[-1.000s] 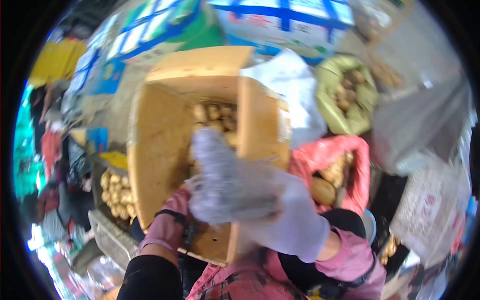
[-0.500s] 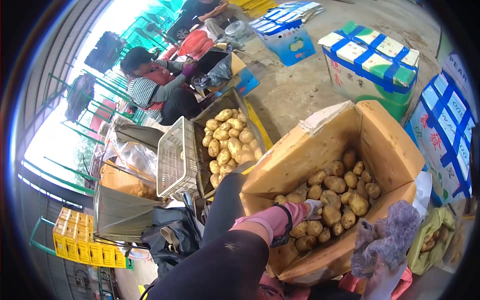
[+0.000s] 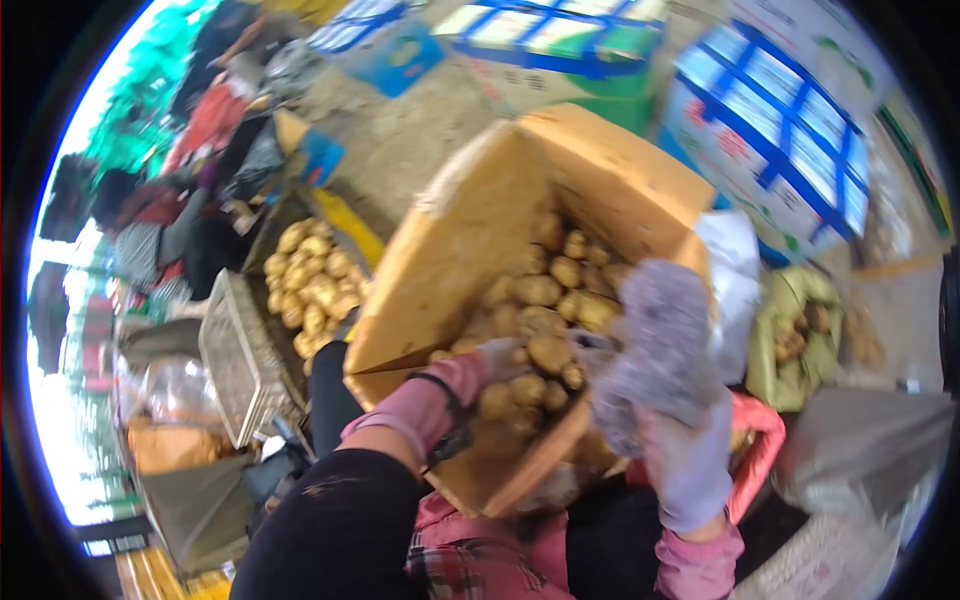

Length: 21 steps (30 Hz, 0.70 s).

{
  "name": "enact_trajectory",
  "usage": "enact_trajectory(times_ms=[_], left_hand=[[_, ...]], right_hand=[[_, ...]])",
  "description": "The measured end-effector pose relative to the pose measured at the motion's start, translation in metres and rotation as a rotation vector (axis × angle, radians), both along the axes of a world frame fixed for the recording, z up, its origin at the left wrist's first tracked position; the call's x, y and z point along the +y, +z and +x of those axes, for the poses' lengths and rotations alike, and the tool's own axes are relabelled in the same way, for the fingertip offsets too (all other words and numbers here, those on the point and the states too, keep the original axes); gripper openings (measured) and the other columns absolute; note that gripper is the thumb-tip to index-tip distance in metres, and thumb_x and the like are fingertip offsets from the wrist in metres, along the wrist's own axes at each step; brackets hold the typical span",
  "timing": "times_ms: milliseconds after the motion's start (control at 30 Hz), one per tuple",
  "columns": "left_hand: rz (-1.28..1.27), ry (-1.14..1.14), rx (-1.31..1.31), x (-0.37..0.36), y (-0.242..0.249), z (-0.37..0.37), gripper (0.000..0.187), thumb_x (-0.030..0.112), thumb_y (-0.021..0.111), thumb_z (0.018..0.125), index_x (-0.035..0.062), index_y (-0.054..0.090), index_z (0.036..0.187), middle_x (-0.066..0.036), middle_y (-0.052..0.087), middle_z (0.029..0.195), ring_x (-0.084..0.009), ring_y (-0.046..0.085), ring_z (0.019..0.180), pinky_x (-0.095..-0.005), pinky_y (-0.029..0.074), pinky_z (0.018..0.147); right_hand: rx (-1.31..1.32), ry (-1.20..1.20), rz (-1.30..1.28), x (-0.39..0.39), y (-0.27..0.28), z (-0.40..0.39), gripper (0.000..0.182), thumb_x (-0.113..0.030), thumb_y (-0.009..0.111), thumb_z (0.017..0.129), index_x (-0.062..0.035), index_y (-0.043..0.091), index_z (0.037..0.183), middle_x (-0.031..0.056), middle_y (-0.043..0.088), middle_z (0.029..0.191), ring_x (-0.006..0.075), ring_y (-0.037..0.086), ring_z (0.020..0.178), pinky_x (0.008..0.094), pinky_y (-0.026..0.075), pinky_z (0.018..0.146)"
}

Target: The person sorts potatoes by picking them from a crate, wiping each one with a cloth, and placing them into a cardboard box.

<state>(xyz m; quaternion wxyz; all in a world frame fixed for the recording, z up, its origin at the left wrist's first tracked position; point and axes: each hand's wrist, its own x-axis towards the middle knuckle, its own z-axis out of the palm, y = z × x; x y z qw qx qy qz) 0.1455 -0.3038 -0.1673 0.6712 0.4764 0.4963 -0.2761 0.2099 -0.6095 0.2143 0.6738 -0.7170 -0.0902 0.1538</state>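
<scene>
An open orange-brown carton (image 3: 465, 215) stands before me with potatoes (image 3: 540, 291) inside. My left hand (image 3: 503, 360), in a pale glove below a pink sleeve, is in the carton against the potatoes. Blur hides its fingers and whether it grips one. My right hand (image 3: 690, 450), in a pale lavender glove, is raised at the carton's near right side. Fuzzy grey-purple material (image 3: 665, 325) covers its finger end. Whether this is held or worn is unclear, and the fingers are hidden.
Left of the carton are a crate of potatoes (image 3: 310, 283) and a pale plastic basket (image 3: 243, 350). Taped cartons (image 3: 765, 130) stand behind and right. A green bag (image 3: 795, 345) lies at the right. A co-worker (image 3: 165, 240) sits at the upper left.
The view has swung right, shifting the surroundings leftward. My right hand has come up and inward over the carton's near right side. My left hand remains among the potatoes.
</scene>
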Motion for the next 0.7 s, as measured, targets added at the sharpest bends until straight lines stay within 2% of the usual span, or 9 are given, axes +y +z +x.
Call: enact_trajectory(times_ms=[33, 100, 167, 200, 300, 367, 400, 600, 700], left_hand=[[0.047, -0.112, -0.001, 0.009, 0.007, -0.006, 0.051, 0.026, 0.075, 0.085, 0.0157, 0.051, 0.129, -0.008, 0.058, 0.122, -0.0257, 0.061, 0.103, -0.0415, 0.06, 0.079], [0.126, -0.324, -0.001, 0.023, 0.018, -0.004, 0.049, 0.026, 0.074, 0.085, 0.0154, 0.052, 0.128, -0.008, 0.059, 0.12, -0.0257, 0.062, 0.102, -0.0405, 0.06, 0.077], [0.2, -0.5, 0.025, 0.036, 0.028, 0.0, 0.048, 0.026, 0.073, 0.086, 0.0152, 0.053, 0.128, -0.009, 0.06, 0.119, -0.0257, 0.063, 0.1, -0.0394, 0.059, 0.076], [0.233, -0.567, 0.035, 0.043, 0.033, 0.002, 0.047, 0.026, 0.072, 0.086, 0.0151, 0.053, 0.128, -0.01, 0.06, 0.118, -0.0257, 0.063, 0.1, -0.0388, 0.059, 0.075], [0.315, -0.737, 0.07, 0.056, 0.048, 0.006, 0.045, 0.026, 0.071, 0.087, 0.0147, 0.054, 0.127, -0.011, 0.062, 0.115, -0.0257, 0.064, 0.097, -0.0372, 0.059, 0.073], [0.364, -0.842, 0.072, 0.061, 0.05, 0.01, 0.043, 0.026, 0.07, 0.088, 0.0144, 0.055, 0.127, -0.012, 0.063, 0.113, -0.0256, 0.065, 0.096, -0.0361, 0.059, 0.072], [0.369, -0.881, 0.069, 0.063, 0.052, 0.012, 0.043, 0.026, 0.07, 0.088, 0.0143, 0.055, 0.127, -0.012, 0.063, 0.113, -0.0256, 0.065, 0.095, -0.0356, 0.058, 0.071], [0.48, -1.194, 0.051, 0.072, 0.057, 0.031, 0.039, 0.026, 0.067, 0.09, 0.0136, 0.058, 0.126, -0.014, 0.066, 0.108, -0.0256, 0.068, 0.091, -0.0324, 0.058, 0.067], [0.501, -1.363, 0.041, 0.072, 0.075, 0.051, 0.037, 0.026, 0.066, 0.091, 0.0132, 0.059, 0.125, -0.016, 0.067, 0.105, -0.0255, 0.069, 0.088, -0.0308, 0.057, 0.065]], right_hand=[[0.049, 0.02, 0.025, 0.001, 0.0, 0.002, 0.044, -0.011, 0.078, 0.074, 0.0049, 0.062, 0.112, 0.0169, 0.069, 0.104, 0.0247, 0.068, 0.093, 0.0358, 0.053, 0.083], [-0.323, 0.069, -0.057, 0.003, -0.016, 0.006, 0.041, -0.015, 0.076, 0.074, 0.001, 0.065, 0.11, 0.0177, 0.069, 0.103, 0.0295, 0.069, 0.093, 0.0379, 0.054, 0.08], [0.05, 0.044, 0.074, 0.01, -0.012, 0.005, 0.044, -0.024, 0.075, 0.075, -0.0028, 0.065, 0.113, 0.0194, 0.069, 0.102, 0.0342, 0.068, 0.093, 0.0392, 0.053, 0.079], [0.07, 0.053, 0.057, 0.011, -0.009, 0.006, 0.046, -0.027, 0.075, 0.075, -0.0038, 0.065, 0.114, 0.0195, 0.069, 0.102, 0.0343, 0.068, 0.093, 0.0389, 0.053, 0.078], [0.153, 0.1, 0.107, 0.009, 0.008, 0.01, 0.037, -0.008, 0.073, 0.08, -0.0036, 0.062, 0.115, 0.0069, 0.069, 0.091, 0.0108, 0.065, 0.074, 0.0274, 0.051, 0.063], [0.164, 0.102, 0.141, 0.012, 0.002, 0.011, 0.035, -0.009, 0.074, 0.079, -0.0036, 0.063, 0.112, 0.0064, 0.068, 0.09, 0.011, 0.065, 0.075, 0.0279, 0.051, 0.064], [0.096, 0.05, 0.207, 0.014, -0.004, 0.01, 0.036, -0.013, 0.076, 0.077, -0.0043, 0.063, 0.11, 0.0088, 0.069, 0.092, 0.0154, 0.067, 0.078, 0.0299, 0.051, 0.067], [-0.007, 0.008, -0.013, 0.012, -0.007, 0.003, 0.043, -0.018, 0.076, 0.075, -0.0059, 0.063, 0.115, 0.0129, 0.071, 0.09, 0.0259, 0.069, 0.08, 0.0331, 0.052, 0.071], [0.012, -0.004, -0.021, 0.003, 0.001, 0.004, 0.042, -0.015, 0.074, 0.077, -0.0047, 0.063, 0.117, 0.0102, 0.072, 0.087, 0.0199, 0.069, 0.075, 0.031, 0.053, 0.068]])
